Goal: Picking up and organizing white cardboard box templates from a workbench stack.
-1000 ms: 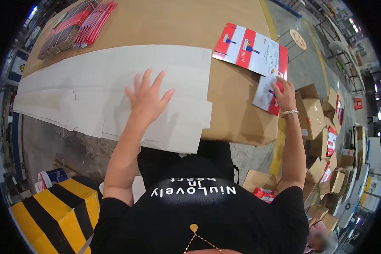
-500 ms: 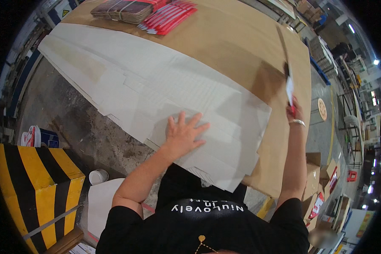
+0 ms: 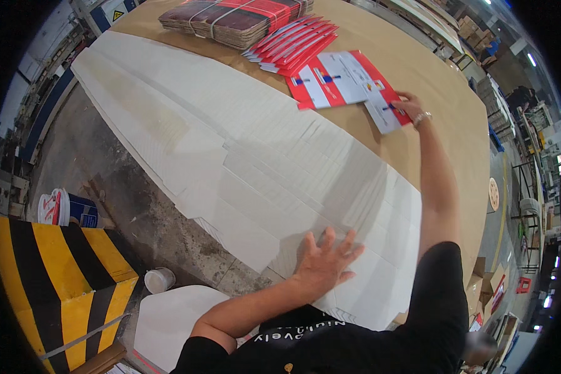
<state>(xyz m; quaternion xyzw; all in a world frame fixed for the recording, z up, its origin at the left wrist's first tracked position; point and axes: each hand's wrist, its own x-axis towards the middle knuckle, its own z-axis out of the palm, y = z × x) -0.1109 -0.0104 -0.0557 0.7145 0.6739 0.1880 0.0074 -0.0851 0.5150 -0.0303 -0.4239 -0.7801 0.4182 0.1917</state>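
Head view shows the person leaning over a large brown work table [image 3: 442,81]. Left hand [image 3: 323,262] lies palm down, fingers spread and released, flat on the near end of a long fanned row of white flat sheets [image 3: 243,149]; the pressure appears to pin the overlapped row so that it does not slide off the table's edge, which it overhangs on the near side. Right hand [image 3: 410,103] is stretched to arm's length, with a bracelet at the wrist; its fingertips rest on a red-and-white printed card [image 3: 386,112] lying on the table. Whether those fingers pinch the card or merely press on it cannot be told from this angle.

Packages and labels:
- Just beside that card, a small overlapped group of red-and-white flat cartons [image 3: 333,81], white panel uppermost with small blue marks.
- Behind them, a fanned stack of red folded cartons [image 3: 293,40], edges stepped toward the far side.
- At the far edge, a strapped bundle of brown and red cartons [image 3: 230,19], bound with pale bands.
- On the floor to the left, a yellow-and-black striped barrier [image 3: 56,280], a blue-and-white tub [image 3: 65,209] and a small white cup [image 3: 159,280].
- Far left corner, a yellow triangular warning sign [image 3: 117,14].
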